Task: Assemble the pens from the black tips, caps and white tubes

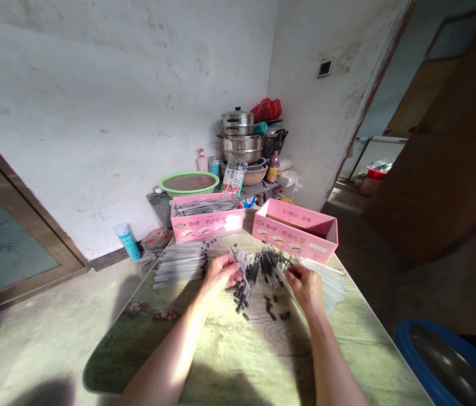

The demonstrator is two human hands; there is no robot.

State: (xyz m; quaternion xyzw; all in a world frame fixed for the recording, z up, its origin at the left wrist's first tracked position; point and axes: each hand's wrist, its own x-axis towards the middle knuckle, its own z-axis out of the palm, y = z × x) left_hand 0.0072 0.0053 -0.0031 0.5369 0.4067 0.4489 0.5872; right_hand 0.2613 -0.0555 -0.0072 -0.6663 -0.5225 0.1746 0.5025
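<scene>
My left hand (222,272) is closed in a pinch around a thin pen-like stick (234,255), dark towards its tip. My right hand (305,285) is also pinched, over the right side of the piles; what its fingertips hold is too small to tell. Between the hands lie black-ended slim sticks (269,265) and loose short black caps (269,307). Beside my left hand are rows of translucent white tubes (182,264). More pale tubes (326,282) lie fanned out beyond my right hand.
Behind the piles stand a pink box (208,226) filled with similar sticks and another pink box (294,237), open-topped. Further back are a green basin (189,193), stacked steel pots (241,148) and a bottle (273,167). A blue tub (406,344) stands right of the table (238,349).
</scene>
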